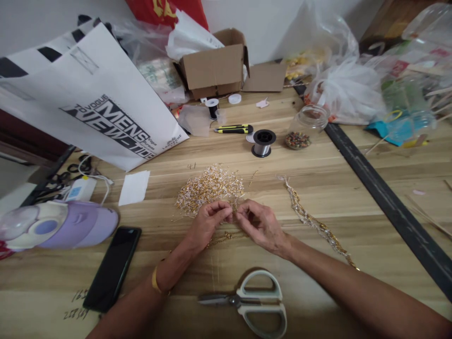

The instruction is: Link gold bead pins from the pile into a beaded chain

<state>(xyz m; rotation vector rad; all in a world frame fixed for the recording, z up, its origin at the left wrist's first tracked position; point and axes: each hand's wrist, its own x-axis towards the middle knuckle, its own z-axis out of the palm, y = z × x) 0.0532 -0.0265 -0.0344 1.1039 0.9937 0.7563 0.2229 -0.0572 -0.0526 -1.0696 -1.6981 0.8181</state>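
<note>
My left hand [209, 220] and my right hand [264, 227] meet fingertip to fingertip over the table, each closed in a pinch. Small gold-coloured bits show between the fingertips, too fine to name. Just behind the hands spreads a pile of tiny gold and clear jewellery pieces [208, 186]. A thin gold chain [229, 236] lies on the wood below my fingers, partly hidden by them. To the right stretches a bundle of gold and silvery chain strands [310, 216]. Scissors with white handles [261, 301] rest nearest me, blades pointing left.
Behind the pile are a wire spool [262, 144], a yellow-black utility knife [233, 129] and a jar of beads [304, 127]. A phone [112, 268], a purple bottle [77, 223] and a paper bag [116, 103] stand left. A cardboard box [215, 68] is at the back.
</note>
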